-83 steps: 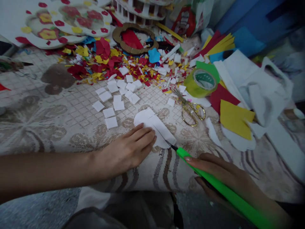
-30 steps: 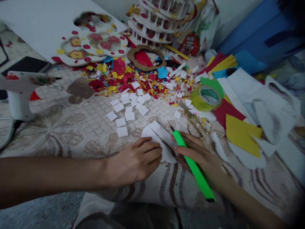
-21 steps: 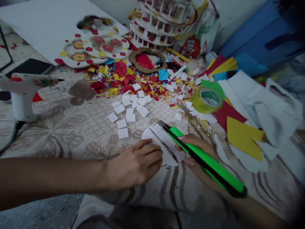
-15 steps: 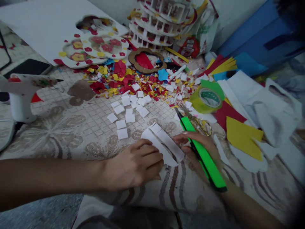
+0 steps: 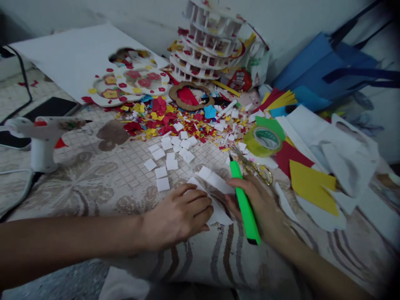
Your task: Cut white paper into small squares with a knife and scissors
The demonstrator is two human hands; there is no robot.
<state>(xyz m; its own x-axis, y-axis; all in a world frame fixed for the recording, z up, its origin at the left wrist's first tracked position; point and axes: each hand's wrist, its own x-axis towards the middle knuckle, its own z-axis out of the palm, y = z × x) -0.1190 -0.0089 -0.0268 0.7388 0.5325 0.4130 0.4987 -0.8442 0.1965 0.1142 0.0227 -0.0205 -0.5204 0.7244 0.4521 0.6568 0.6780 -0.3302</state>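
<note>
My left hand lies palm down, its bent fingers pressing a white foam sheet piece against the patterned tablecloth. Partly covered by that hand, the piece has a straight cut edge. My right hand is wrapped round a green utility knife, whose dark tip points away from me. Beside its fingers lies a cut white strip, angled apart from the larger piece, with a small square end marked off. Several white foam squares are scattered just beyond my left hand.
A hot glue gun stands at left near a dark phone. Colourful scraps and a tiered white model are at the back. Tape, scissors and a yellow sheet lie right; a blue bag is behind.
The knife has swung to a steeper angle in my right hand. The cut strip has turned, its near end moving away from the larger piece. My left hand stays on the sheet.
</note>
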